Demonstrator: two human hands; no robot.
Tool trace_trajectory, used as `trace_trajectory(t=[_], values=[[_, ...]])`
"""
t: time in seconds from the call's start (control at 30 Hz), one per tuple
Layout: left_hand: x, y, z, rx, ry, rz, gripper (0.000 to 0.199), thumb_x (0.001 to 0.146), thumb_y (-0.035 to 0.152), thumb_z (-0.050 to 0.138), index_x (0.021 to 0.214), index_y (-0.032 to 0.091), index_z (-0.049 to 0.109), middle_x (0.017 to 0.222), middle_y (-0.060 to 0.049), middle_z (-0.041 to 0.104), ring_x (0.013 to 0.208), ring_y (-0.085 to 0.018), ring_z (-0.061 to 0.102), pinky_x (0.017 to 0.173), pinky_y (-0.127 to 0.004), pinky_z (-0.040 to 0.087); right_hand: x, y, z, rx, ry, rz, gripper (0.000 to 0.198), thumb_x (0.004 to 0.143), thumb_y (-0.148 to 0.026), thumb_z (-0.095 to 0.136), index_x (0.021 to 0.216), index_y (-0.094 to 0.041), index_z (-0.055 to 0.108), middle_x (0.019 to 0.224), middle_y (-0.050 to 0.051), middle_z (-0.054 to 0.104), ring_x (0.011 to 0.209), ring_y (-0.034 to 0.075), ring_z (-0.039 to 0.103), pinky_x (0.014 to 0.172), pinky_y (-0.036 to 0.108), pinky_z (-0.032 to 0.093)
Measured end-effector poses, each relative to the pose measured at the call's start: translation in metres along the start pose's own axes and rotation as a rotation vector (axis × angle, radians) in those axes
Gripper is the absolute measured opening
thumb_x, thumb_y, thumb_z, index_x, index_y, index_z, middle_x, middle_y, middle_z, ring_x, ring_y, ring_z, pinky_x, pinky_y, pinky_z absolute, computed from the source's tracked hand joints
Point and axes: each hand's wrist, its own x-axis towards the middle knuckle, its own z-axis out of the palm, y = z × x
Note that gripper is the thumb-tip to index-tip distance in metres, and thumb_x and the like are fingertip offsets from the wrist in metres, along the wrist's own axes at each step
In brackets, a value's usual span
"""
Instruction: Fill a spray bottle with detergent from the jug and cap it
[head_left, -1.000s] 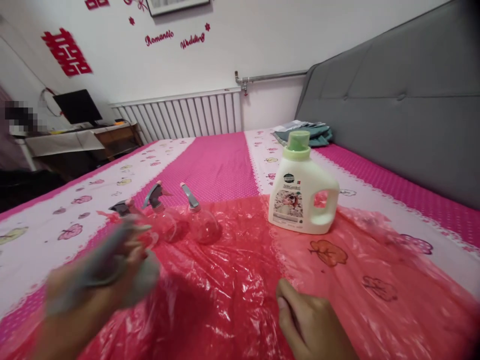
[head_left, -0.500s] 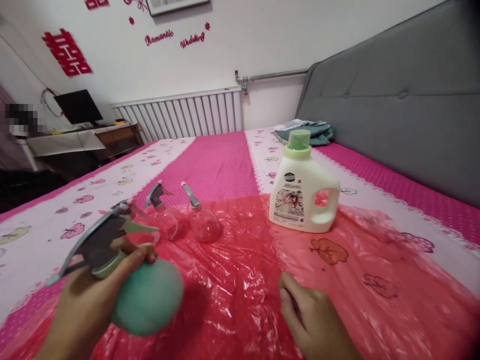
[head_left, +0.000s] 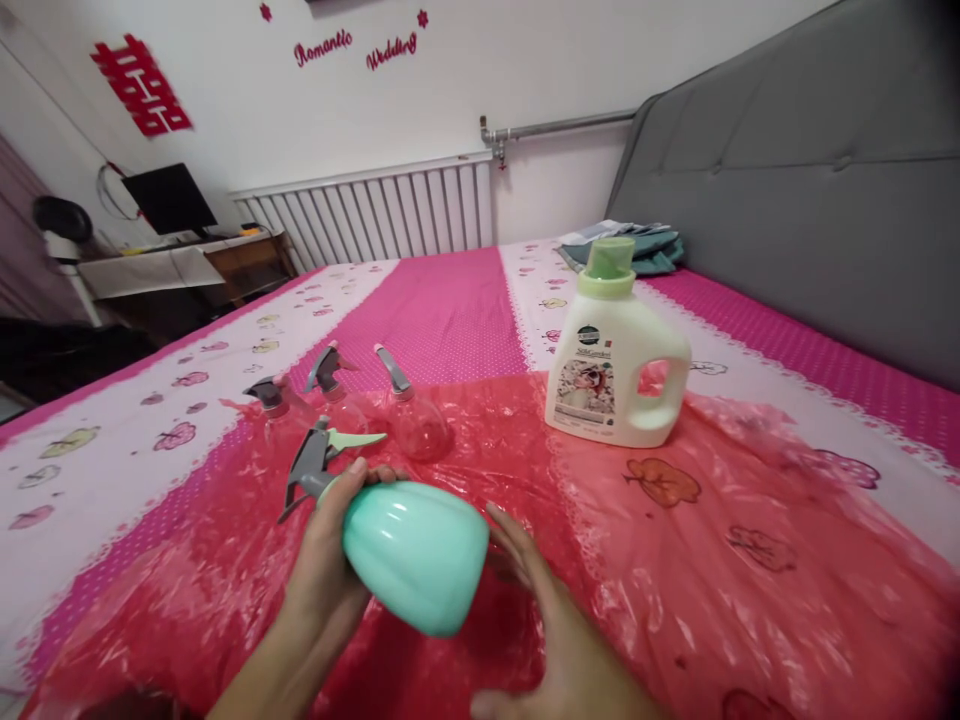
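A mint-green spray bottle [head_left: 416,550] with a grey spray head lies tilted on its side in the air, its base toward the right. My left hand [head_left: 334,540] is wrapped round it near the neck. Close to its base is my right hand [head_left: 536,600], fingers apart and thumb spread; whether a fingertip touches the bottle I cannot tell. Behind them stand several clear spray bottles with grey heads, one of them a round clear spray bottle [head_left: 420,425]. A cream detergent jug [head_left: 615,380] with a green cap stands upright further right.
Red plastic sheeting [head_left: 510,450] covers the near part of the bed, over a pink and white patterned bedspread [head_left: 442,300]. Folded cloths [head_left: 652,250] lie by the grey headboard [head_left: 787,190]. A radiator [head_left: 375,215] runs along the back wall; a desk with a monitor [head_left: 169,200] stands left.
The green spray bottle has moved right with my left hand and turned, bringing its base toward the right. My right hand has opened from a closed fist and moved left beside it.
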Motion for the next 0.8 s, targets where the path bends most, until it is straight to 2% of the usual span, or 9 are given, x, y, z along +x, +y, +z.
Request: trace_trajectory(t=[0.1, 0.17, 0.27, 0.33, 0.43, 0.53, 0.63, 0.7, 0.8], values=[[-0.003, -0.010, -0.002, -0.036, -0.027, -0.050, 0.052, 0.053, 0.054, 0.102, 0.078, 0.020, 0.072, 0.079, 0.001, 0.074, 0.077, -0.021, 0.073, 0.071, -0.030, 0.065, 0.002, 0.007, 0.017, 0.147, 0.012, -0.043, 0.130, 0.060, -0.019, 0.088, 0.166, -0.042, 0.017, 0.167, 0.006, 0.044, 0.152, 0.032, 0.044, 0.126, 0.054, 0.035], [-0.006, -0.013, -0.005, 0.030, -0.116, 0.018, 0.056, 0.060, 0.063, 0.098, 0.085, 0.020, 0.073, 0.089, -0.002, 0.077, 0.089, -0.025, 0.076, 0.073, -0.030, 0.065, 0.006, 0.013, 0.024, 0.288, 0.069, -0.094, 0.123, 0.062, -0.024, 0.090, 0.164, -0.039, 0.023, 0.164, 0.009, 0.048, 0.150, 0.033, 0.048, 0.122, 0.053, 0.041], [-0.012, -0.011, -0.008, 0.183, -0.407, 0.124, 0.070, 0.068, 0.073, 0.090, 0.115, 0.026, 0.072, 0.125, -0.008, 0.076, 0.114, -0.033, 0.073, 0.084, -0.036, 0.065, 0.013, 0.012, 0.025, 0.512, 0.190, -0.128, 0.099, 0.068, -0.034, 0.092, 0.153, -0.033, 0.041, 0.154, 0.011, 0.060, 0.139, 0.033, 0.060, 0.110, 0.047, 0.053], [-0.014, -0.006, -0.006, 0.310, -0.620, 0.179, 0.080, 0.071, 0.069, 0.091, 0.136, 0.031, 0.063, 0.147, -0.011, 0.066, 0.128, -0.038, 0.067, 0.094, -0.043, 0.064, 0.012, 0.003, 0.021, 0.613, 0.172, -0.107, 0.089, 0.073, -0.046, 0.093, 0.147, -0.028, 0.049, 0.144, 0.014, 0.068, 0.128, 0.033, 0.068, 0.104, 0.046, 0.057], [-0.015, 0.002, 0.003, 0.464, -0.776, 0.230, 0.088, 0.077, 0.058, 0.091, 0.150, 0.031, 0.050, 0.156, -0.015, 0.058, 0.136, -0.040, 0.062, 0.103, -0.048, 0.061, 0.007, -0.013, 0.013, 0.720, 0.162, -0.017, 0.084, 0.075, -0.058, 0.092, 0.144, -0.025, 0.056, 0.142, 0.014, 0.069, 0.131, 0.033, 0.067, 0.110, 0.047, 0.054], [-0.013, 0.010, 0.018, 0.598, -0.761, 0.372, 0.086, 0.078, 0.053, 0.090, 0.150, 0.028, 0.049, 0.150, -0.016, 0.061, 0.133, -0.040, 0.064, 0.101, -0.047, 0.061, 0.006, -0.013, 0.010, 0.772, 0.137, 0.010, 0.088, 0.076, -0.063, 0.090, 0.148, -0.026, 0.055, 0.150, 0.014, 0.064, 0.135, 0.033, 0.064, 0.116, 0.051, 0.049], [-0.008, 0.019, 0.037, 0.839, -0.679, 0.650, 0.067, 0.078, 0.044, 0.090, 0.134, 0.024, 0.059, 0.129, -0.012, 0.071, 0.123, -0.039, 0.068, 0.096, -0.048, 0.059, 0.013, 0.007, 0.010, 0.667, 0.066, -0.098, 0.122, 0.068, -0.053, 0.097, 0.166, -0.035, 0.028, 0.164, 0.015, 0.049, 0.132, 0.033, 0.066, 0.116, 0.056, 0.048], [0.003, 0.024, 0.054, 0.972, -0.629, 0.778, 0.061, 0.077, 0.041, 0.089, 0.127, 0.022, 0.060, 0.115, -0.009, 0.074, 0.113, -0.039, 0.070, 0.092, -0.048, 0.058, 0.018, 0.020, 0.009, 0.555, 0.127, -0.113, 0.136, 0.065, -0.041, 0.098, 0.170, -0.041, 0.012, 0.173, 0.013, 0.035, 0.138, 0.032, 0.062, 0.118, 0.056, 0.046], [0.033, 0.021, 0.081, 1.007, -0.624, 0.796, 0.068, 0.073, 0.042, 0.091, 0.129, 0.021, 0.059, 0.110, -0.008, 0.074, 0.100, -0.035, 0.072, 0.088, -0.046, 0.057, 0.019, 0.029, 0.008, 0.422, 0.215, -0.110, 0.133, 0.065, -0.032, 0.092, 0.171, -0.042, 0.011, 0.174, 0.013, 0.032, 0.141, 0.032, 0.059, 0.119, 0.056, 0.046]])
